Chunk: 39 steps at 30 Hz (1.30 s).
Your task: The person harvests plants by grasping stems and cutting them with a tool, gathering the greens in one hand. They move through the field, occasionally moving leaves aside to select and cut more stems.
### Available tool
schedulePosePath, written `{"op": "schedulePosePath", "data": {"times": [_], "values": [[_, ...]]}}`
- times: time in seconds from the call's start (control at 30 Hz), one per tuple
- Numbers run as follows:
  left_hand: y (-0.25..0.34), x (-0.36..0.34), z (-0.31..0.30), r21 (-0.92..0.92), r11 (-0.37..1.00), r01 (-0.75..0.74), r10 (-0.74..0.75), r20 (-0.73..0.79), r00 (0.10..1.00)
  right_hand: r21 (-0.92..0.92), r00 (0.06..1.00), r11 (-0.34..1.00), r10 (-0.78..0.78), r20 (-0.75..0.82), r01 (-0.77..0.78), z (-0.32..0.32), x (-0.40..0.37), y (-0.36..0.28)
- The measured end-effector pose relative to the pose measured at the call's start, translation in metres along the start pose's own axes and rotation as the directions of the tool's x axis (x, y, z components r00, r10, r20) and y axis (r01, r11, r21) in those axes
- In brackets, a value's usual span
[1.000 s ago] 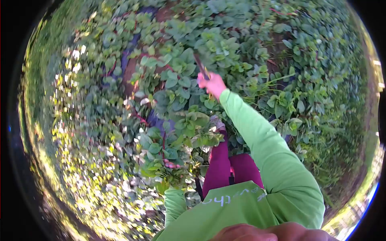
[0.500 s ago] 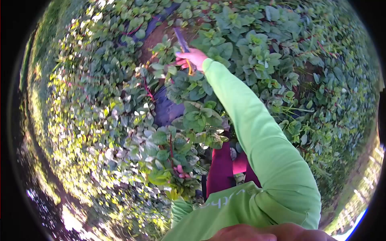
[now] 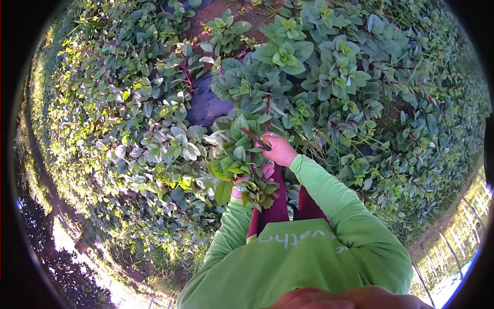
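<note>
Head view: right hand (image 3: pixel 280 150) kept a closed grip on a small knife (image 3: pixel 256 139), just below the black mulch sheet (image 3: pixel 206 107), blade angled up toward it. Left hand (image 3: pixel 240 191), mostly hidden by leaves, held a bunch of greens (image 3: pixel 234 164) in a closed grip, below the sheet and just beside the knife. Leafy plants (image 3: pixel 319 77) crowded to the right of the sheet.

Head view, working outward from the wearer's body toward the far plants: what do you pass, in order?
green shirt → left hand gripping a leafy bunch → right hand holding a knife → dark ground sheet → bare soil
</note>
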State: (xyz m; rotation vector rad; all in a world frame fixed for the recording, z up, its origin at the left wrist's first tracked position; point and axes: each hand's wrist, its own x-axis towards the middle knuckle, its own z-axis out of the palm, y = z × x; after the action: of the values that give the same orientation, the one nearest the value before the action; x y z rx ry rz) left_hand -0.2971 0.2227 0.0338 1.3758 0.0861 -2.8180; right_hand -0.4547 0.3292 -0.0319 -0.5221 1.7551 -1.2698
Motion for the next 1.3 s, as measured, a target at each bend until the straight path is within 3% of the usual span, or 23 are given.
{"op": "schedulePosePath", "data": {"times": [0.13,0.2,0.23,0.3,0.33,0.4,0.47,0.5,0.53,0.6,0.63,0.67,0.73,0.77,0.93,1.0,1.07,1.1,1.13,1.17,1.23,1.27,1.3], "values": [[-0.013,0.004,-0.011,0.005,1.000,0.015,-0.015,0.043,0.999,-0.121,0.999,0.992,-0.024,0.030,0.028,-0.013,-0.009,0.017],[-0.015,0.002,-0.018,0.000,1.000,0.022,-0.022,0.073,0.997,-0.240,0.984,0.971,0.031,0.176,0.012,-0.047,-0.006,-0.005],[-0.014,0.000,-0.022,0.002,1.000,0.022,-0.023,0.091,0.996,-0.305,0.979,0.949,0.134,0.152,-0.083,-0.068,0.000,-0.022],[-0.012,-0.002,-0.029,0.001,0.999,0.032,-0.032,0.125,0.992,-0.553,0.986,0.818,0.161,-0.044,-0.158,-0.096,0.015,-0.036],[-0.011,-0.004,-0.034,0.004,0.999,0.033,-0.033,0.141,0.990,-0.661,0.983,0.732,0.175,-0.052,-0.165,-0.104,0.029,-0.039],[-0.009,-0.005,-0.041,0.011,0.999,0.046,-0.048,0.166,0.985,-0.797,0.962,0.597,0.258,0.088,-0.087,-0.108,0.067,-0.025],[-0.007,-0.005,-0.044,0.018,0.997,0.072,-0.074,0.187,0.980,-0.889,0.962,0.456,0.227,0.151,0.031,-0.094,0.107,0.021],[-0.006,-0.005,-0.047,0.023,0.996,0.082,-0.085,0.194,0.977,-0.929,0.915,0.370,0.374,0.151,0.002,-0.089,0.119,0.018],[-0.003,-0.005,-0.047,0.027,0.995,0.093,-0.097,0.199,0.975,-0.928,0.915,0.373,0.378,0.140,-0.012,-0.093,0.125,0.023],[0.003,-0.006,-0.049,0.048,0.993,0.110,-0.118,0.203,0.972,-0.937,0.776,0.350,0.585,0.235,0.020,-0.095,0.132,0.032],[0.006,-0.008,-0.049,0.054,0.991,0.121,-0.129,0.202,0.971,-0.934,0.749,0.357,0.617,0.240,0.005,-0.102,0.129,0.028],[0.009,-0.007,-0.050,0.063,0.990,0.127,-0.137,0.207,0.969,-0.931,0.750,0.364,0.618,0.235,-0.008,-0.099,0.127,0.038],[0.012,-0.006,-0.050,0.069,0.986,0.152,-0.163,0.218,0.962,-0.978,0.746,0.207,0.653,0.130,-0.012,-0.096,0.119,0.057],[0.013,-0.004,-0.051,0.073,0.983,0.167,-0.179,0.224,0.958,-0.950,0.769,0.282,0.634,0.082,-0.131,-0.106,0.106,0.039],[0.015,0.001,-0.050,0.095,0.967,0.236,-0.253,0.260,0.932,-0.908,0.777,0.312,0.629,-0.022,-0.279,-0.141,0.071,0.024],[0.018,0.000,-0.048,0.113,0.961,0.254,-0.275,0.265,0.924,-0.934,0.671,0.060,0.712,-0.207,-0.352,-0.170,0.060,0.020],[0.024,0.000,-0.047,0.137,0.953,0.270,-0.297,0.251,0.921,-0.897,0.770,0.227,0.615,-0.169,-0.379,-0.227,0.031,0.036],[0.026,0.000,-0.046,0.149,0.950,0.274,-0.304,0.249,0.919,-0.889,0.794,0.341,0.606,-0.040,-0.305,-0.265,0.021,0.060],[0.026,0.002,-0.045,0.155,0.946,0.286,-0.317,0.244,0.916,-0.823,0.797,0.424,0.602,-0.056,-0.379,-0.294,0.000,0.043],[0.027,0.003,-0.044,0.164,0.941,0.296,-0.329,0.240,0.913,-0.803,0.797,0.363,0.565,-0.213,-0.473,-0.317,-0.020,0.050],[0.024,0.009,-0.042,0.179,0.930,0.322,-0.358,0.230,0.905,-0.585,0.652,0.322,0.544,-0.529,-0.744,-0.349,-0.065,0.059],[0.023,0.012,-0.041,0.189,0.925,0.331,-0.369,0.221,0.903,-0.569,0.638,0.321,0.551,-0.538,-0.757,-0.355,-0.082,0.071],[0.020,0.017,-0.041,0.197,0.918,0.344,-0.383,0.209,0.900,-0.501,0.565,0.283,0.563,-0.603,-0.818,-0.359,-0.097,0.086]]}}
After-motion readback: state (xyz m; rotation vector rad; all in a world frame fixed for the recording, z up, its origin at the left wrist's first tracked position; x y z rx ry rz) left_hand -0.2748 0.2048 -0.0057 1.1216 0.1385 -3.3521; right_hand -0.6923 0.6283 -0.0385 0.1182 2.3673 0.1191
